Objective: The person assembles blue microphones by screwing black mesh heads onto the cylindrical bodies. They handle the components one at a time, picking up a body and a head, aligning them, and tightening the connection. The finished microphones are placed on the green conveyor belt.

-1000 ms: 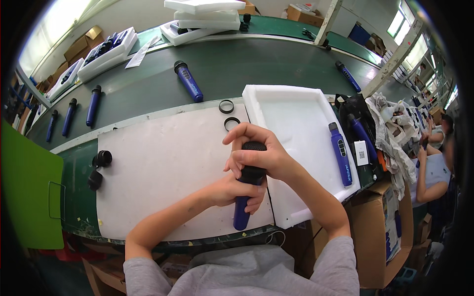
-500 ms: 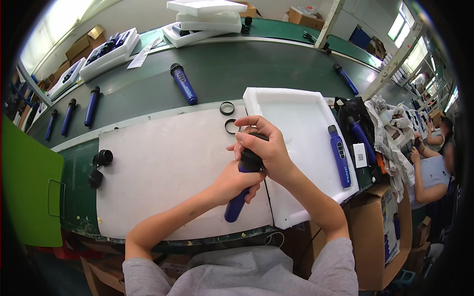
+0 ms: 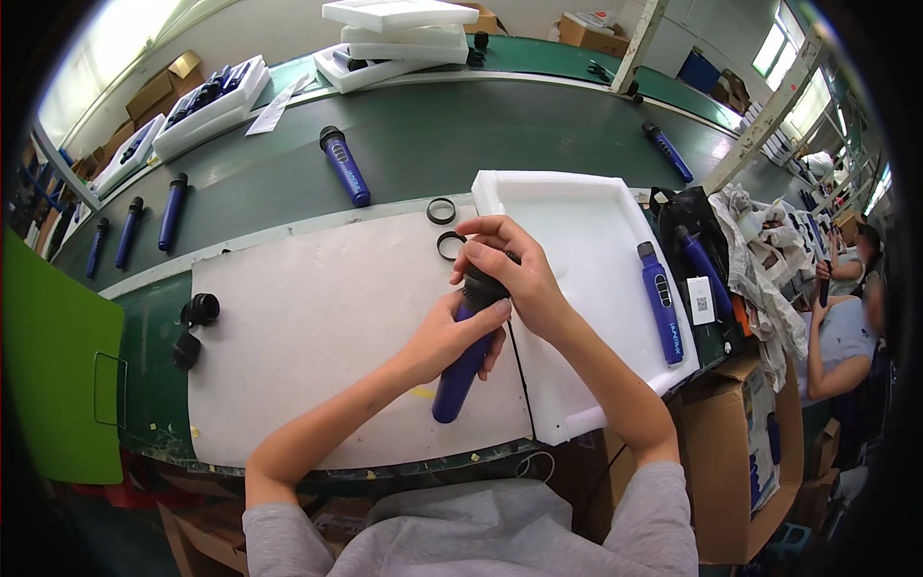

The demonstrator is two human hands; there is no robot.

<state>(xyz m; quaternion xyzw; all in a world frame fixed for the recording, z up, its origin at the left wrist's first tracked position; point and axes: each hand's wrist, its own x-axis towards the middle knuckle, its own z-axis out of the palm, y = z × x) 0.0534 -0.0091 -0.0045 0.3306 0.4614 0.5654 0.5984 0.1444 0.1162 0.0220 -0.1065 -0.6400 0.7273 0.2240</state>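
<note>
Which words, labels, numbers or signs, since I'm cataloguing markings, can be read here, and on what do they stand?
Tray microphone, blue, in the white foam tray: pale lettering along the handle; I won't copy its wording.
Belt microphone, blue, on the dark green surface: pale lettering, too small to read surely.
White card: a square code; any small print is unreadable.
Held microphone, blue and black: no lettering shows.

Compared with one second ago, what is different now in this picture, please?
The lower end of the blue, black-headed microphone, held in the left hand and right hand, has swung left. On the dark green belt, other blue microphones have shifted left. Both hands kept hold; the two black rings and white foam tray stayed in place.
</note>
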